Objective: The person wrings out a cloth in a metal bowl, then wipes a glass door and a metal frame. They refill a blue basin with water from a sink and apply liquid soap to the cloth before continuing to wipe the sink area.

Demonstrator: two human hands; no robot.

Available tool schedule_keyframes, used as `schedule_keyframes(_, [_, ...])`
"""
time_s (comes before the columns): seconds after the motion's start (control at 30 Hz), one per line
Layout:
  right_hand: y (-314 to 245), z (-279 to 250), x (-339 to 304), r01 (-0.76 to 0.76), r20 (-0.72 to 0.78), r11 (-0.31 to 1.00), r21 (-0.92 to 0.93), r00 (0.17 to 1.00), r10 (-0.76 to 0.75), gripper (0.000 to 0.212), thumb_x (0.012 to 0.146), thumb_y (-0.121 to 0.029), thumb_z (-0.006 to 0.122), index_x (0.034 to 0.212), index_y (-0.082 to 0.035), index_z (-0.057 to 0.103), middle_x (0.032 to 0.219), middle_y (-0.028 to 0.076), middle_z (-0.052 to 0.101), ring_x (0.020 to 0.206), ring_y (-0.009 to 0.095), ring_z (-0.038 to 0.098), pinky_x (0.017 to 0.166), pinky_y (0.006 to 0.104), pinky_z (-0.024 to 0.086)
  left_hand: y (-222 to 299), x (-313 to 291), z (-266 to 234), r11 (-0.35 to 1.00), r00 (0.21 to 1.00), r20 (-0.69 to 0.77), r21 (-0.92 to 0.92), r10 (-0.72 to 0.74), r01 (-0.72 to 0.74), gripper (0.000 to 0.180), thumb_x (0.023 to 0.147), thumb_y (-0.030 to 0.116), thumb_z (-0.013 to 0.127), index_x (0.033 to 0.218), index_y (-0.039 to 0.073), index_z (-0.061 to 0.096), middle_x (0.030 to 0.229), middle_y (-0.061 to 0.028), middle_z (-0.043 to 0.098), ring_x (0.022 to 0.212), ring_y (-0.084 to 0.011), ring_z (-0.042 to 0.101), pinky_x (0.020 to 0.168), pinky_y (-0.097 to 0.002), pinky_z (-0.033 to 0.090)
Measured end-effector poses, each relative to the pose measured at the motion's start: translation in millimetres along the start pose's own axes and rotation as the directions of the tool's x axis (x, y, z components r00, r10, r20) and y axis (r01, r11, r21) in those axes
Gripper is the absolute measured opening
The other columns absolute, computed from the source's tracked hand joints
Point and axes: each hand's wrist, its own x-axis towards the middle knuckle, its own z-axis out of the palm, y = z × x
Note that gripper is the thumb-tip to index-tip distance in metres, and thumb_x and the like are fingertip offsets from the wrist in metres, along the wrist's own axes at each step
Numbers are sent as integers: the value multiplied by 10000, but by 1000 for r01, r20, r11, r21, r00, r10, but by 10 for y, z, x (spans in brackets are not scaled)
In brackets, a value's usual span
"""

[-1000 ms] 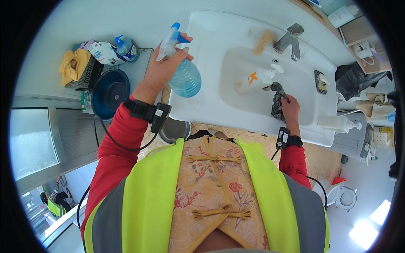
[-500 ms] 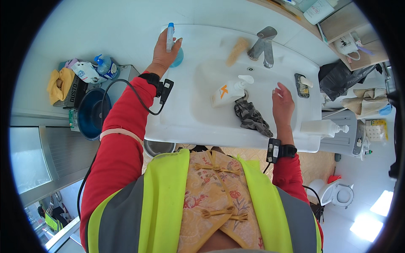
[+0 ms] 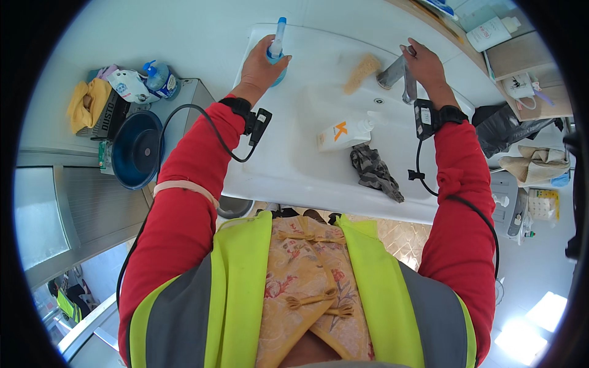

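My left hand (image 3: 259, 69) is over the far left corner of the white sink (image 3: 264, 178), its fingers closed round a clear tube with a blue cap (image 3: 278, 40). Beside and partly under that hand shows something round and light blue (image 3: 281, 78), mostly hidden. At the back of the sink, my right hand (image 3: 427, 66) grips the handle of the metal faucet (image 3: 392, 72). A white pump bottle with an orange mark (image 3: 337, 136) lies in the basin. Next to it a dark grey patterned cloth (image 3: 375, 175) drapes toward the front rim.
A tan loofah-like scrubber (image 3: 363, 72) rests left of the faucet. A dark blue basin (image 3: 135, 153), a blue pump bottle (image 3: 161, 80) and a yellow cloth (image 3: 87, 107) stand at the left. Shelves with a white bottle (image 3: 491, 34) and a black bag (image 3: 500, 132) are at the right.
My right hand has moved from above the right of the basin to the faucet handle and closed on it. My left hand, still with the tube, appears slightly farther right as the view shifts.
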Motion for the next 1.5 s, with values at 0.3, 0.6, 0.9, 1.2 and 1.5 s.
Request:
schedule_keyframes(0.3, [213, 23, 140, -37, 104, 996, 86, 994, 28, 555, 920, -431, 540, 1337, -67, 498, 1163, 152, 642, 1070, 330, 599, 939, 371, 462, -23, 54, 28, 998, 999, 17, 53, -28, 27, 636, 766, 378, 741, 1259, 39, 526, 1139, -155, 584, 1077, -325, 556, 933, -394, 461])
schedule_keyframes(0.6, [480, 115, 258, 103, 95, 994, 41, 990, -106, 530, 940, -423, 525, 1352, -90, 497, 1139, 187, 644, 1037, 330, 620, 929, 351, 465, -26, -667, -186, 999, 969, -247, 48, 2, 10, 394, 839, 299, 712, 1065, 10, 571, 1025, -127, 595, 963, -236, 573, 843, -339, 456])
schedule_keyframes(0.9, [404, -5, -7, 156, 108, 956, 249, 976, -187, 705, 890, -424, 595, 1457, -88, 347, 1324, 163, 552, 1230, 308, 518, 1043, 341, 380, 532, -340, 868, 929, 873, 335, -225, 356, -292, 181, 838, 199, 630, 1000, 134, 673, 983, -120, 635, 956, -323, 595, 813, -390, 494])
schedule_keyframes(1.2, [263, -4, -124, 220, -39, 937, 270, 975, -218, 616, 869, -268, 614, 1383, -10, 395, 1265, 187, 548, 1154, 320, 551, 966, 386, 445, 655, 109, 1602, 984, 890, 449, 112, 75, -139, 231, 769, 133, 580, 993, 125, 633, 1014, -102, 612, 937, -322, 609, 806, -415, 495])
schedule_keyframes(1.5, [265, 27, -117, 154, -2, 953, 260, 987, -159, 591, 901, -213, 604, 1415, -33, 377, 1328, 208, 515, 1197, 321, 537, 1001, 379, 421, 496, -810, -406, 822, 943, 301, -494, -143, 282, 148, 794, 84, 608, 937, 53, 622, 787, -39, 608, 724, -115, 586, 651, -275, 482])
